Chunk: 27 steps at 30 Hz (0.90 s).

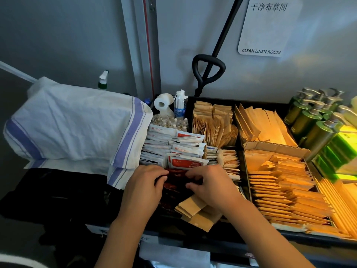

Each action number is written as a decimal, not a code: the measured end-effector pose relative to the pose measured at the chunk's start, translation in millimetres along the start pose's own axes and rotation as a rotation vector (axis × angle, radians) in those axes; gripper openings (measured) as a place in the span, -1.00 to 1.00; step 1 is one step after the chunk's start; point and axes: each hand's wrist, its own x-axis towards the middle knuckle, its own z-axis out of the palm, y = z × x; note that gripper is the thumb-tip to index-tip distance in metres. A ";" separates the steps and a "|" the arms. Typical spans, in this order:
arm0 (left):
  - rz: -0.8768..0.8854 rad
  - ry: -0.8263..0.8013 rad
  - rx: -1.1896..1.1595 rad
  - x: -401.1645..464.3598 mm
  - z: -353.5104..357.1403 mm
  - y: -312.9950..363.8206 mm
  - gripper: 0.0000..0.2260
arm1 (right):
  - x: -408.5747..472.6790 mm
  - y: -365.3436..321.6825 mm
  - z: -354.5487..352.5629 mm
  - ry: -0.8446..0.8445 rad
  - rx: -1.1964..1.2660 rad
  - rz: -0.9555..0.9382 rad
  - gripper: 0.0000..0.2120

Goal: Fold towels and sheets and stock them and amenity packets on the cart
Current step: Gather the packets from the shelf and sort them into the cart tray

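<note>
My left hand and my right hand both grip a stack of dark red amenity packets at the near left end of the black cart tray. Behind them stand rows of white-and-red packets. Loose brown paper packets lie under my right wrist. To the right, brown packets fill a cardboard box in rows. A white sack with purple stripes, stuffed with linen, sits left of the tray.
Green pump bottles crowd the far right, next to yellow-green boxes. A toilet roll, small bottles and a spray bottle stand at the back. A black handle leans on the wall below a "Clean Linen Room" sign.
</note>
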 end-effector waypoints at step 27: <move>0.127 -0.268 -0.088 5.9 62.2 85.0 -0.74 | -41.0 67.6 -50.4 -0.029 -0.106 -0.219 -0.78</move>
